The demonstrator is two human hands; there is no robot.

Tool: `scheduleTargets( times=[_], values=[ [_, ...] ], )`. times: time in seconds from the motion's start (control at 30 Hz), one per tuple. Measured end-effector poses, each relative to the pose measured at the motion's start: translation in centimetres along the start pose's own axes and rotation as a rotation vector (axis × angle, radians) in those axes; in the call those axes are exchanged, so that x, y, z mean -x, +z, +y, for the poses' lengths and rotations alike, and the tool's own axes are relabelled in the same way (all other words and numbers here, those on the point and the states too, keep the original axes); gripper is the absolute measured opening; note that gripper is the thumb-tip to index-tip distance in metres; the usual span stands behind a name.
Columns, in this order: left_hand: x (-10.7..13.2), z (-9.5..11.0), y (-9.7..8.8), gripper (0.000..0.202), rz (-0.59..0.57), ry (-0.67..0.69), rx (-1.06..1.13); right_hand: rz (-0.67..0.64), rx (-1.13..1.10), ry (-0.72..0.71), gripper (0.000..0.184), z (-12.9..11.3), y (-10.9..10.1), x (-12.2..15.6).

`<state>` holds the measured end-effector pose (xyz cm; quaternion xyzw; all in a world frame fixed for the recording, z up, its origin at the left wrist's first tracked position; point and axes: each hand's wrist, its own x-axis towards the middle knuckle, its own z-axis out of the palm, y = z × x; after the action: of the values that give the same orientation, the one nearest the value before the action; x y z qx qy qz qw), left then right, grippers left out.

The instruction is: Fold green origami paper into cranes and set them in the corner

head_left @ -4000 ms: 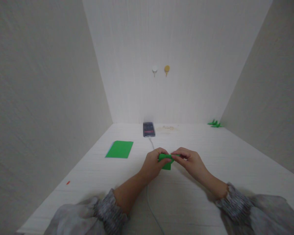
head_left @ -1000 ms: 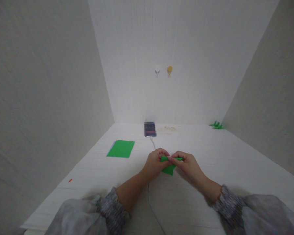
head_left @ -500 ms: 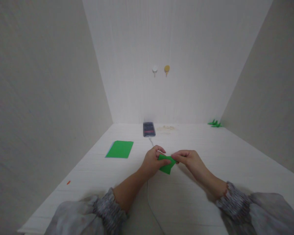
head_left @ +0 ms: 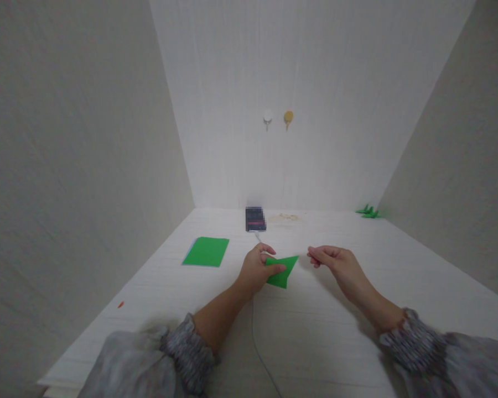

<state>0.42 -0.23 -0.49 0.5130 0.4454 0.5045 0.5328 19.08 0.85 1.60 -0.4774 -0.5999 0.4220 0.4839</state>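
Observation:
My left hand (head_left: 255, 271) pinches a folded piece of green paper (head_left: 281, 278) between thumb and fingers, above the white table. A pointed flap of the paper sticks out to the upper right, and its left part is hidden by the hand. Apart from the paper, a little to its right, my right hand (head_left: 330, 260) is closed with thumb and fingertips together, and nothing shows between them. To the left of my left hand lies a stack of square green paper sheets (head_left: 206, 252).
A phone (head_left: 255, 219) with a white cable (head_left: 255, 331) lies near the back wall. Several small folded green paper pieces (head_left: 369, 212) sit in the back right corner. A small orange-red bit (head_left: 121, 304) lies at the left edge. White and yellow hooks (head_left: 288, 117) hang on the wall.
My right hand has let go of the green paper and moved off to the right. The paper's upper right flap now points outward. My left hand keeps its hold.

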Motion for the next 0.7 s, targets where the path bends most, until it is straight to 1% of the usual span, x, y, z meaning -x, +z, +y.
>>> scheduleTargets(
  times=[0.1, 0.23, 0.3, 0.4, 0.57, 0.7],
  values=[
    [0.0, 0.3, 0.5, 0.043, -0.026, 0.009, 0.033, -0.191, -0.013, 0.039, 0.027, 0.4, 1.3, 0.4],
    [0.2, 0.8, 1.1, 0.041, -0.06, 0.025, 0.021, -0.312, -0.031, 0.04, 0.021, 1.6, 2.7, 0.8],
    [0.2, 0.7, 1.2, 0.04, -0.078, 0.023, 0.021, -0.301, -0.063, 0.035, 0.019, 2.2, 2.9, 0.8],
    [0.2, 0.6, 1.0, 0.042, -0.113, 0.024, 0.043, -0.261, -0.089, 0.058, 0.023, 2.3, 2.6, 0.7],
    [0.2, 0.8, 0.9, 0.054, -0.192, 0.001, 0.128, -0.202, -0.104, 0.079, 0.026, 1.5, 2.1, 0.8],
    [0.3, 1.0, 0.8, 0.059, -0.234, -0.077, 0.144, -0.159, -0.08, 0.077, 0.026, 0.8, 1.9, 0.8]
  ],
)
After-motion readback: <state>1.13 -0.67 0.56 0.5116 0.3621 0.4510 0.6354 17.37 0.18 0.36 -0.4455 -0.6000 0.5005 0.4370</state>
